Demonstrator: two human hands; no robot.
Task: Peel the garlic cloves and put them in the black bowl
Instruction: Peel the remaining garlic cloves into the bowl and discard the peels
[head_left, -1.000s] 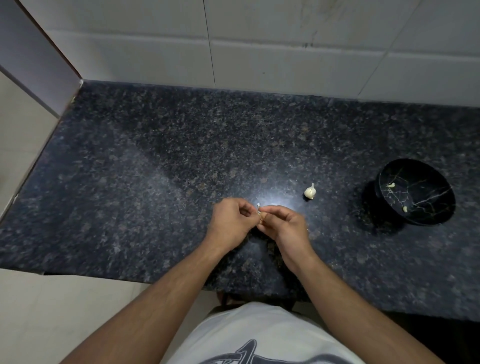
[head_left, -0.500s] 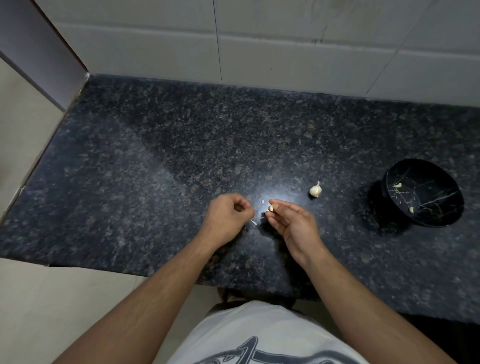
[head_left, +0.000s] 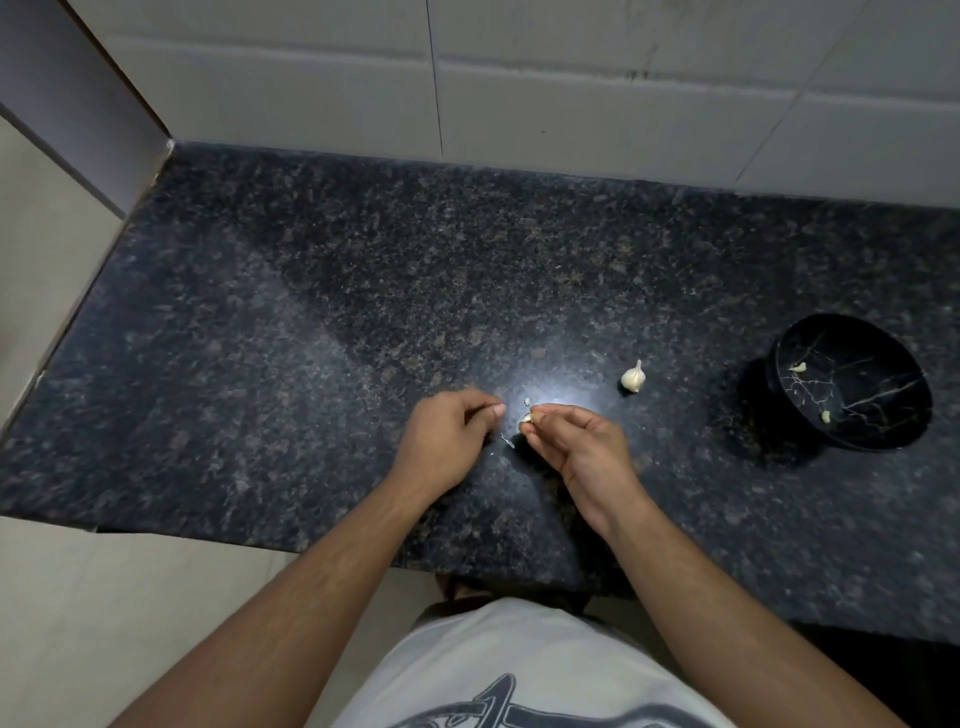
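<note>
Dark granite bench (head_left: 311, 322): my right hand (head_left: 576, 447) pinches the garlic clove (head_left: 527, 418) well left of the black bowl (head_left: 852, 384); my left hand (head_left: 447, 441) is curled, seemingly empty. This fingertip grip could slip.

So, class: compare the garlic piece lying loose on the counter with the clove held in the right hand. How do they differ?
The loose garlic piece lies untouched on the counter; the held clove is pinched at the right hand fingertips. The loose garlic piece looks bigger, with a pointed tip; the held clove shows as a small nub, mostly hidden. Both are pale and outside the black bowl.
</note>
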